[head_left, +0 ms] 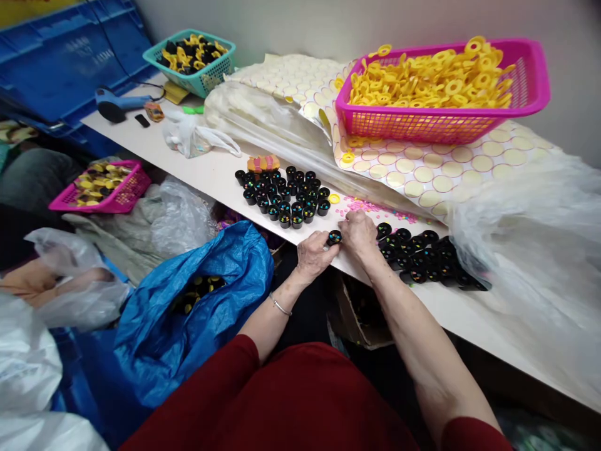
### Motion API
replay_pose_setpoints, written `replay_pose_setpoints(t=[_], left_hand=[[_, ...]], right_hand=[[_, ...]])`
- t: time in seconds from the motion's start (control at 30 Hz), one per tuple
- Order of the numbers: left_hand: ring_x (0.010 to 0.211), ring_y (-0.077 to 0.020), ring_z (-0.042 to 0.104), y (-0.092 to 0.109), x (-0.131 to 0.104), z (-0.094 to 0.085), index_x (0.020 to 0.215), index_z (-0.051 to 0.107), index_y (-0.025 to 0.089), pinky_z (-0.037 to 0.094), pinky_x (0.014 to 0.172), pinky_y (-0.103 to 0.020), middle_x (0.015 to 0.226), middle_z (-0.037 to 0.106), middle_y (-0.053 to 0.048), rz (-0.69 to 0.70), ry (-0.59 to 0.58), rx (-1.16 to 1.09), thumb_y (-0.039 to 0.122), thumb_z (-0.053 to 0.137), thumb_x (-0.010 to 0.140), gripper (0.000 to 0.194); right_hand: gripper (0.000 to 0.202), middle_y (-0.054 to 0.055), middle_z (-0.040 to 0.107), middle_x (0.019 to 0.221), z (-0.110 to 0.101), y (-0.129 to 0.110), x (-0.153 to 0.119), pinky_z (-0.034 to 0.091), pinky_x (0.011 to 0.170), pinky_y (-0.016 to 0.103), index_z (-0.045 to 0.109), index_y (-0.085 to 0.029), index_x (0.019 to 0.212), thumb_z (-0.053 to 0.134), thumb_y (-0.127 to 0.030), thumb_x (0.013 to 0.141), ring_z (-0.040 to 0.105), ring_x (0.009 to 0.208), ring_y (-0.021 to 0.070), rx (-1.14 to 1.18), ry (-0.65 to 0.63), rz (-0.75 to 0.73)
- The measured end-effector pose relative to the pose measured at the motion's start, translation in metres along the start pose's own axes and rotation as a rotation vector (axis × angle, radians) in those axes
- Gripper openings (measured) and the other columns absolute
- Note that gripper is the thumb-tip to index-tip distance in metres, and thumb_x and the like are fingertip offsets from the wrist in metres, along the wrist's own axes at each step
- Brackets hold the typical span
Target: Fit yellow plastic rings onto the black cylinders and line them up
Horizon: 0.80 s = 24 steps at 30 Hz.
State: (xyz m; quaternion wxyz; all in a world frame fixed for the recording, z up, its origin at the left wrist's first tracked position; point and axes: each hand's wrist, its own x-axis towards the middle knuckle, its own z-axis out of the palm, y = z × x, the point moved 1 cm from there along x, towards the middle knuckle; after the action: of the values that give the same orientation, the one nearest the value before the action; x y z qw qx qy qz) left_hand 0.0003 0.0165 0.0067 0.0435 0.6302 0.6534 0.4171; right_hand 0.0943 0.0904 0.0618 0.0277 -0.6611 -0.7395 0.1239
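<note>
Near the table's front edge, my left hand [315,253] has its fingers closed on the side of a small black cup [334,237] with coloured bits inside. My right hand [357,233] is at the cup's other side, its fingers bent together; what they pinch, if anything, is hidden. Several similar black cups [284,194] stand grouped to the left, and more black cups [417,254] stand to the right. Pink bits [375,208] lie scattered behind my right hand, beside a yellow ring [333,198].
A pink basket [446,122] of yellow rings sits on sticker sheets [422,166] at the back. Clear plastic [530,238] covers the right side. A teal basket [206,80], a blue heat gun [119,103] and a plastic bag [190,134] are left. Below lies a blue sack [188,338].
</note>
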Motion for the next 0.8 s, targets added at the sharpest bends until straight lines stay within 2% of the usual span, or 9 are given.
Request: replay_pose_setpoints(t=[0.27,0.43,0.63,0.8], left_hand=[[0.062,-0.0096,0.049,0.000,0.000,-0.001,0.068,0.055,0.019,0.036,0.060,-0.022,0.064,0.053,0.002,-0.044,-0.036,-0.001,0.031,0.059,0.075,0.015],[0.067,-0.0107,0.052,0.001,0.002,-0.002,0.076,0.059,0.020,0.037,0.060,-0.022,0.070,0.056,0.002,-0.089,-0.097,-0.011,0.029,0.060,0.074,0.009],[0.066,-0.0107,0.051,0.001,0.001,-0.007,0.072,0.058,0.020,0.036,0.058,-0.023,0.068,0.055,0.002,-0.084,-0.167,-0.073,0.029,0.058,0.073,0.008],[0.067,-0.0109,0.050,0.002,0.002,-0.012,0.069,0.056,0.020,0.035,0.058,-0.023,0.068,0.055,0.002,-0.091,-0.189,-0.088,0.028,0.057,0.073,0.009]], right_hand=[[0.031,0.013,0.061,0.101,0.011,0.013,0.001,0.034,0.063,0.029,0.063,-0.015,0.098,0.036,-0.017,0.082,0.055,0.078,0.0203,0.015,0.032,-0.078],[0.024,0.010,0.063,0.085,0.013,0.026,0.000,0.037,0.067,0.028,0.064,-0.014,0.076,0.041,-0.016,0.073,0.054,0.077,0.0189,0.224,-0.013,-0.146],[0.019,0.003,0.058,0.057,0.014,0.039,-0.003,0.040,0.060,0.027,0.067,-0.013,0.066,0.050,-0.020,0.062,0.053,0.062,0.0163,0.474,-0.135,0.014],[0.019,0.004,0.057,0.050,0.012,0.041,-0.015,0.042,0.060,0.027,0.071,-0.012,0.066,0.054,-0.019,0.059,0.056,0.060,0.0182,0.419,-0.173,0.067]])
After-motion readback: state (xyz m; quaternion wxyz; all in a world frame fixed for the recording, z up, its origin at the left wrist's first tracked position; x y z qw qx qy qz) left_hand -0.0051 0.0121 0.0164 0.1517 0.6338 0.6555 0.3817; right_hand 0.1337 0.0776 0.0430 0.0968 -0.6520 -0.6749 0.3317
